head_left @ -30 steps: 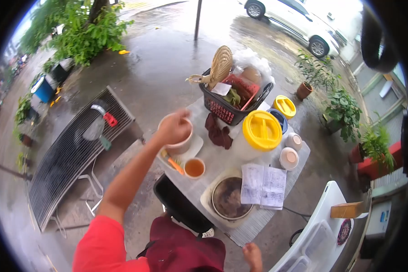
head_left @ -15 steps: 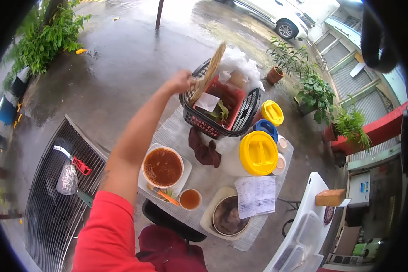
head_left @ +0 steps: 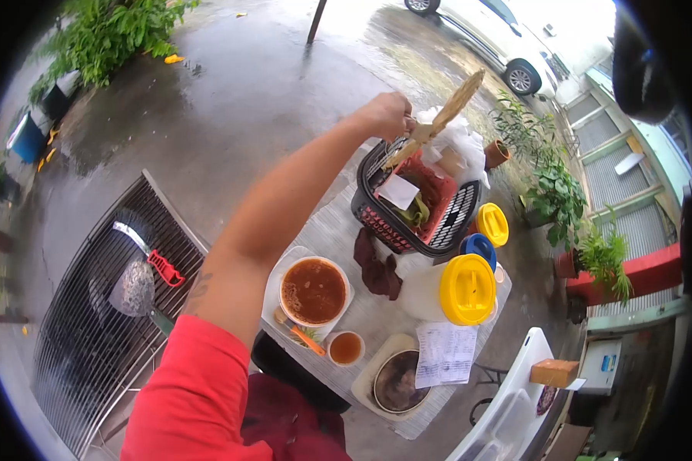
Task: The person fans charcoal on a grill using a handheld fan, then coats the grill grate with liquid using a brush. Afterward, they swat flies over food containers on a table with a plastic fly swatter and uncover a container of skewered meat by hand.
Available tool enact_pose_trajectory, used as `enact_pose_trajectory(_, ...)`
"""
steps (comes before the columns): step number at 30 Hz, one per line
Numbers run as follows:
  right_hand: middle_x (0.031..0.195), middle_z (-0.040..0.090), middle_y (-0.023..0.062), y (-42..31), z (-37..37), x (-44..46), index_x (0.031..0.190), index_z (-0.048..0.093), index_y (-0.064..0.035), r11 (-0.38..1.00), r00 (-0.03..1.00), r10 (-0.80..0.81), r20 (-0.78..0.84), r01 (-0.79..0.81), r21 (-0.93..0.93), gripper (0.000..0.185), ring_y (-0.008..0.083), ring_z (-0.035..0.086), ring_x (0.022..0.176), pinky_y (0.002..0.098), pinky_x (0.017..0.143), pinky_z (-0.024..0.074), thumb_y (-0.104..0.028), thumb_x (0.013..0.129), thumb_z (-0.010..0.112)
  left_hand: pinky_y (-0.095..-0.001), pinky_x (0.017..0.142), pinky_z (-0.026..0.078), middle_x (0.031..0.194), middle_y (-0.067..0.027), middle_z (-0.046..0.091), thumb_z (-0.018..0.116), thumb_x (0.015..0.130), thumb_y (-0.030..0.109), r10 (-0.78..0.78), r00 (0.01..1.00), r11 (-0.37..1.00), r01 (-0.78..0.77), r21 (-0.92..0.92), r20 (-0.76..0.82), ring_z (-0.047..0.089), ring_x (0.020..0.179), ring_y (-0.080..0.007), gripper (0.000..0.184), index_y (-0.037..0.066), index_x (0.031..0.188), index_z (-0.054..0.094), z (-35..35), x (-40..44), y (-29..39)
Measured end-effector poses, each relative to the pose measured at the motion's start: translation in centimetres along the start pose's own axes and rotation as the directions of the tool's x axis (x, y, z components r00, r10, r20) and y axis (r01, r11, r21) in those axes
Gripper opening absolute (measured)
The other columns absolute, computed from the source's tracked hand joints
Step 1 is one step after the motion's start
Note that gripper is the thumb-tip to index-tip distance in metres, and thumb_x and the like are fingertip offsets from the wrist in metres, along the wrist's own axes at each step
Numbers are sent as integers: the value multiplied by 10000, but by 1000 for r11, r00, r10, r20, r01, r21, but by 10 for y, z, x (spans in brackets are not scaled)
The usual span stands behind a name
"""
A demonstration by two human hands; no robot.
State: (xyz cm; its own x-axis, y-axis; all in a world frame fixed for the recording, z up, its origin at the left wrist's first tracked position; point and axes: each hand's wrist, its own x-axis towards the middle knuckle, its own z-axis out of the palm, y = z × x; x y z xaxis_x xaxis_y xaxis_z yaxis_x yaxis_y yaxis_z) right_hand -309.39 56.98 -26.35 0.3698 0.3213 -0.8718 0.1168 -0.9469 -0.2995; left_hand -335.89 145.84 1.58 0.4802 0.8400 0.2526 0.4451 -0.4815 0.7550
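Observation:
My left hand is closed around the handle of a tan woven hand fan, seen nearly edge-on. The fan hangs over a black plastic basket, its lower edge close to the basket's rim. Inside the basket are a red basket, green leaves, a white paper and white plastic bags. A dark cloth lies on the table beside the basket. My right hand is out of view.
On the table stand a bowl of reddish sauce, a small cup of sauce, a pot, a yellow-lidded jug and paper sheets. A grill with tongs and a foil-wrapped item is at left.
My left hand and the fan have swung right in view, and the fan tilts further over. The whole scene has also shifted as my head turned.

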Motion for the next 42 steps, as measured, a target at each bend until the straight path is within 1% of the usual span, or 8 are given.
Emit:
enact_pose_trajectory(5, 1105, 647, 139, 1, -11, -4, 1234, 561, -26, 974, 997, -1, -77, 18, 224, 413, 241, 632, 955, 445, 857, 488, -277, 907, 540, -404, 645, 517, 767, -223, 651, 666, 767, 181, -72, 997, 994, 72, 83, -9, 657, 709, -337, 193, 6, 846, 684, 31, -31, -34)
enact_pose_trajectory(10, 1052, 660, 145, -53, -14, -16, 1113, 622, -27, 969, 993, -80, -82, 58, -239, 358, 290, 643, 895, 459, 787, 496, -290, 883, 548, -417, 622, 506, 663, -206, 633, 631, 816, 249, -84, 995, 991, 90, 97, -61, 646, 656, -351, 270, -16, 773, 662, 71, -46, -93)
enact_pose_trajectory(12, 1008, 665, 150, -57, -16, -1, 1061, 632, -27, 977, 989, -79, -122, 52, -207, 330, 308, 642, 870, 453, 759, 501, -285, 870, 557, -428, 693, 508, 742, -224, 647, 625, 827, 268, -434, 890, 864, 456, -216, 142, 646, 754, -367, 286, -16, 850, 650, 62, -52, -80)
enact_pose_trajectory(18, 857, 661, 136, -43, 13, 16, 933, 647, -26, 999, 976, 23, -215, -13, 47, 237, 298, 634, 758, 401, 654, 511, -238, 842, 594, -480, 837, 449, 1025, -217, 578, 631, 812, 169, 109, 892, 966, 9, 258, -439, 547, 957, -398, 306, -36, 1029, 564, 72, -58, -58)
enact_pose_trajectory(27, 728, 633, 47, -62, 64, -10, 892, 627, -20, 907, 983, 154, -97, -102, 408, 145, 151, 606, 580, 277, 493, 479, -160, 862, 610, -445, 881, 435, 1117, -191, 583, 543, 866, 464, 221, 865, 905, -354, 237, 451, 549, 1063, -360, 488, 34, 1093, 581, 165, -84, -7)
enact_pose_trajectory(36, 763, 644, 85, 19, 103, -12, 952, 614, -14, 899, 972, 175, -157, -93, 428, 241, 185, 613, 640, 321, 547, 493, -236, 869, 568, -452, 845, 437, 941, -185, 662, 278, 908, 639, -86, 858, 846, -205, 492, 507, 609, 957, -358, 706, 66, 837, 685, 195, -63, -24)
enact_pose_trajectory(40, 785, 648, 103, 46, 112, -13, 991, 608, -13, 944, 985, 117, -126, -71, 322, 300, 203, 618, 681, 348, 582, 502, -282, 874, 544, -410, 848, 467, 942, -198, 663, 467, 924, 434, 257, 938, 923, -310, 229, 232, 628, 927, -328, 451, 42, 893, 688, 208, -47, 23)
enact_pose_trajectory(42, 797, 650, 112, 52, 110, -13, 1011, 605, -12, 961, 991, 97, -96, -68, 269, 330, 213, 621, 701, 361, 600, 506, -305, 877, 532, -385, 867, 474, 954, -206, 655, 520, 915, 326, -1, 841, 989, 80, -123, 542, 631, 896, -321, 356, 5, 886, 670, 235, -31, 52)
